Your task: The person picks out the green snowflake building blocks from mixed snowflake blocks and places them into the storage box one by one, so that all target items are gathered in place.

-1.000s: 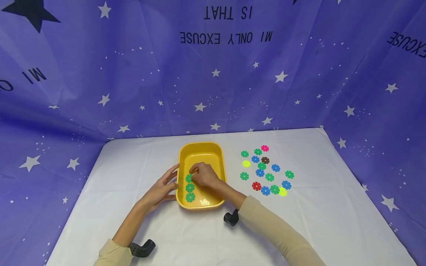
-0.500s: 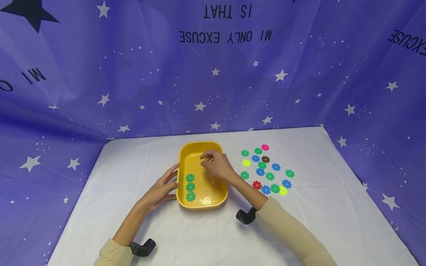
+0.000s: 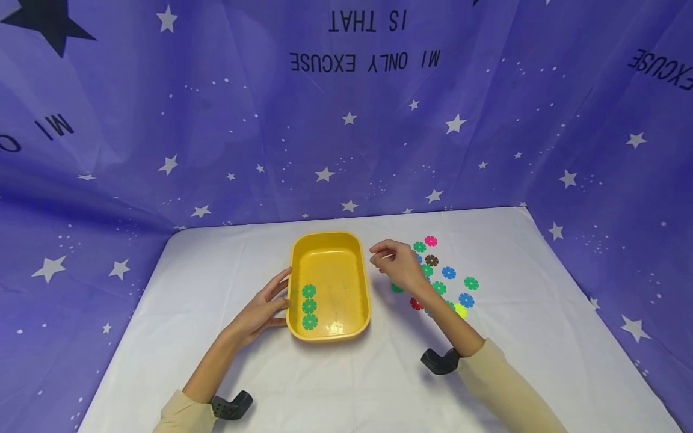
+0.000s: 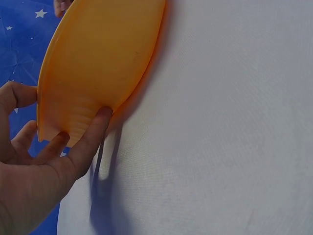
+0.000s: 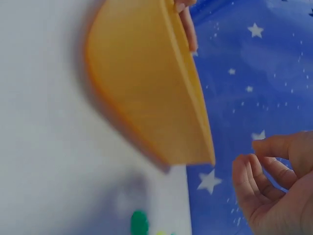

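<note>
A yellow plastic tray stands on the white cloth. Along its left side inside, three green notched discs lie in a column. My left hand is at the tray's left wall, its spread fingertips against the outside. Between the tray and the loose discs, my right hand hovers with loosely bent fingers and nothing visible in them. Beneath and beyond it lie more notched discs, among them a brown disc, a blue disc and a pink disc. The hand and forearm cover some of them.
The white tablecloth ends at a purple star-printed curtain behind and at both sides. A black wrist mount is on the left forearm, and another black mount is on the right.
My right hand has lifted away from the green discs in the tray and moved right, over the rim, to the edge of the loose discs. My left hand stays at the tray.
</note>
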A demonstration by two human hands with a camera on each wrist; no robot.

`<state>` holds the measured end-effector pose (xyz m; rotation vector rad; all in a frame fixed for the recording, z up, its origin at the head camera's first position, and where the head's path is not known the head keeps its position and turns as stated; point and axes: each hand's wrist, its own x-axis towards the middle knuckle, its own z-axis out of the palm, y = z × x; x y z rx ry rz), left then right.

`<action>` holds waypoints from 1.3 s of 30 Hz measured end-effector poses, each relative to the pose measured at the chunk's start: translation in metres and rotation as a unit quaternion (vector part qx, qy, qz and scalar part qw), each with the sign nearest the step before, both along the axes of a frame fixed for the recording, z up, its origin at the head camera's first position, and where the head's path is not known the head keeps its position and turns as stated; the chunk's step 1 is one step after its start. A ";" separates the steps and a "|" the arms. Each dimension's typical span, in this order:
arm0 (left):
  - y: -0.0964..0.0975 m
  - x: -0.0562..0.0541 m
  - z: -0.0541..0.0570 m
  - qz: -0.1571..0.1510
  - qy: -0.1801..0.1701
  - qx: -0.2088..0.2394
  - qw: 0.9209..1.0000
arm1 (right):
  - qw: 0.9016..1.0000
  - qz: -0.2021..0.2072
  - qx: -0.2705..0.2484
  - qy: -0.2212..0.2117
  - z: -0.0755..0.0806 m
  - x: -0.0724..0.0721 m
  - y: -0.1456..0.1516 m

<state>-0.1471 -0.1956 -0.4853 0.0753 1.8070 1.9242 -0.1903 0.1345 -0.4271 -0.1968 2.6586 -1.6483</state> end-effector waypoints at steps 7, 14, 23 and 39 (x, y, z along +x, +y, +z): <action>0.001 -0.001 0.001 0.005 0.003 -0.010 1.000 | 0.998 -0.041 0.043 -0.013 -0.031 0.004 0.037; 0.000 0.001 0.000 -0.001 0.004 -0.004 1.000 | 0.992 -0.045 0.107 -0.048 -0.057 0.006 0.057; 0.000 0.001 -0.001 0.003 0.003 -0.006 1.000 | 0.986 -0.014 0.155 -0.057 -0.071 0.007 0.058; 0.001 0.000 -0.002 0.005 0.000 -0.010 1.000 | 0.989 -0.001 0.136 -0.052 -0.072 0.004 0.056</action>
